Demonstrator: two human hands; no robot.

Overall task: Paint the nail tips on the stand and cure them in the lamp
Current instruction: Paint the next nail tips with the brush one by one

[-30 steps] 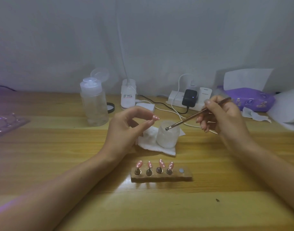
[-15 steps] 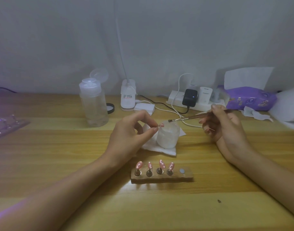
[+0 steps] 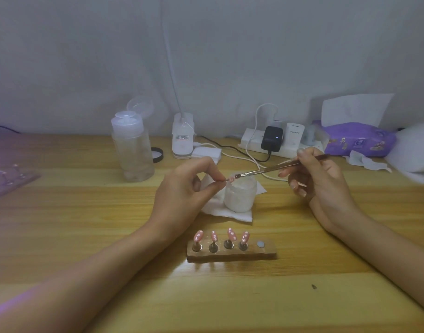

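Observation:
My left hand pinches a small pink nail tip between thumb and forefinger, held above a frosted white jar. A thin brush is gripped by my right hand, and its bristle end touches the pinched tip. Near the table's front stands a wooden stand with several pink nail tips on pegs; its rightmost spot shows only a bare round magnet. No lamp is clearly in view.
A clear liquid bottle with flipped lid stands back left. A white device, power strip with chargers and cables lie at the back. A purple tissue pack is back right, a clear tray at the left edge.
My right hand brought the brush leftward from beside the jar until its bristles met the nail tip. My left hand lowered slightly over the jar with the tip.

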